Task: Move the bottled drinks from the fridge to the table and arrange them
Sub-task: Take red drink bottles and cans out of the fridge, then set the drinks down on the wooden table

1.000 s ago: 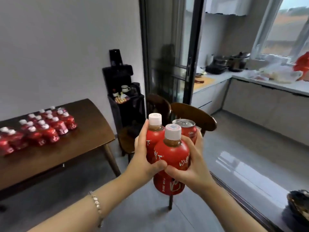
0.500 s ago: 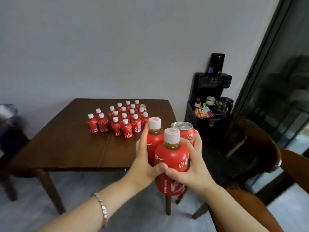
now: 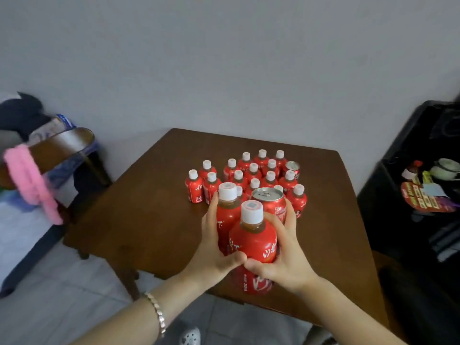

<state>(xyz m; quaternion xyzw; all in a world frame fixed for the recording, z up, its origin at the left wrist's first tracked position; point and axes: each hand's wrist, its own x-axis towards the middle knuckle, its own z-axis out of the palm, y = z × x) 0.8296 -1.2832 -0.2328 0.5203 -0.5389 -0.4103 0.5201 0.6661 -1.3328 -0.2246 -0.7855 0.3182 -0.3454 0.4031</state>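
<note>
Both hands carry a cluster of drinks over the near part of the brown wooden table [image 3: 139, 220]. The cluster is a front red bottle [image 3: 254, 241] with a white cap, a second red bottle [image 3: 225, 212] behind it on the left, and a red can [image 3: 270, 204] behind on the right. My left hand [image 3: 215, 250] wraps the left side of the cluster and my right hand [image 3: 286, 255] wraps the right side, thumbs meeting on the front bottle. Several matching red bottles [image 3: 251, 174] and one can [image 3: 291, 168] stand grouped on the table beyond.
A wooden chair [image 3: 59, 148] with a pink cloth [image 3: 29, 180] and dark clothing stands at the left. A black stand [image 3: 423, 185] with cups and packets sits at the right. A grey wall is behind the table. Tiled floor shows below the table's near edge.
The view has swung left and closed in on the table. The held cluster now hangs over the table's near part, just in front of the grouped bottles. My grip is unchanged.
</note>
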